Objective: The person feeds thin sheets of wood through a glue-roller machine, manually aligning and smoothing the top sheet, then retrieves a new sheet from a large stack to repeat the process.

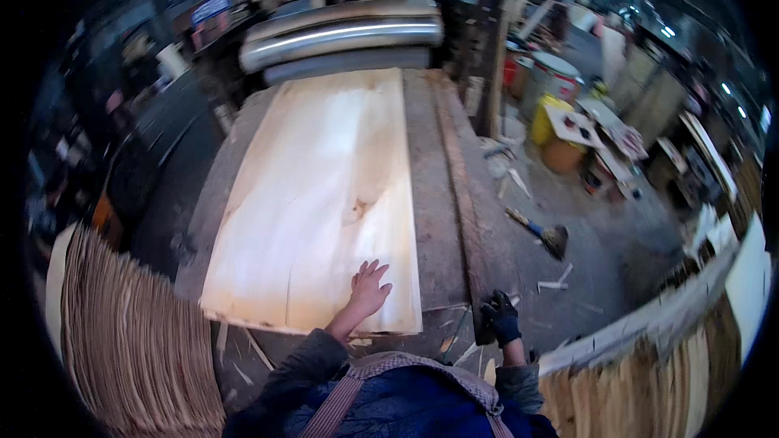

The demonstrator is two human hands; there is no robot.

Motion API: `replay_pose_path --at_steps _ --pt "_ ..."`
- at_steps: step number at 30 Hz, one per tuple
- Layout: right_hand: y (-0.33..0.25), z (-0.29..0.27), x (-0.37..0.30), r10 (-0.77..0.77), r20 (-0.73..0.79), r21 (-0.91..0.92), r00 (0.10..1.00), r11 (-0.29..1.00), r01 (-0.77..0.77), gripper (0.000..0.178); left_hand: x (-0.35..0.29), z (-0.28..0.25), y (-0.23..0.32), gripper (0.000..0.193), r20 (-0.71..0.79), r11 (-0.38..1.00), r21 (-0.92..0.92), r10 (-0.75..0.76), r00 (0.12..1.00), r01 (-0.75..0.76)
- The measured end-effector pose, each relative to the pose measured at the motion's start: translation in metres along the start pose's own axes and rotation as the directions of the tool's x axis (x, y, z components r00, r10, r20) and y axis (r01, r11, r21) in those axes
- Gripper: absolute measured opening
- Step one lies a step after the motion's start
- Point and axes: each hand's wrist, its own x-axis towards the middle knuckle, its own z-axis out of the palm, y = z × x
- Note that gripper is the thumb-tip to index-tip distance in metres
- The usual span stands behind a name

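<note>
A long stack of pale wood veneer sheets (312, 186) lies on the worn machine table (438, 195), its far end close to the metal rollers (345, 36). The top sheet has a brown knot and a thin split near its front edge. My bare left hand (371, 288) is over the near right part of the sheet, fingers spread; whether it presses down, I cannot tell. In a dark glove, my right hand (501, 318) is beside the near end of the table's right side rail (458, 186). Its fingers look loosely bent, with nothing visible in them.
Tall stacks of veneer stand at the left (134, 332) and at the lower right (649, 381). A brush with a blue handle (535, 227) lies on the floor to the right, among wood scraps. Beyond it are a yellow bucket (550, 118) and a large drum (552, 77).
</note>
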Motion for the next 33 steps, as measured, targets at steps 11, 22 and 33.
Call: replay_pose_path --at_steps 11,22,33 --pt "-0.010 0.005 -0.195 -0.017 -0.410 -0.218 0.912 0.973 -0.079 0.039 0.026 -0.017 0.071 0.045 0.195 0.729 -0.347 0.672 0.715 -0.590" --pt "-0.091 -0.078 -0.336 0.080 -0.757 -0.060 0.648 0.980 -0.191 0.020 -0.067 -0.026 0.350 0.053 -0.127 -0.141 -0.475 0.988 -0.091 -0.869" --pt "-0.177 -0.327 -0.433 -0.572 -0.802 -0.565 0.173 0.634 -0.528 0.039 -0.141 0.059 0.615 0.068 -0.340 -0.324 -0.041 0.894 -0.291 -0.945"
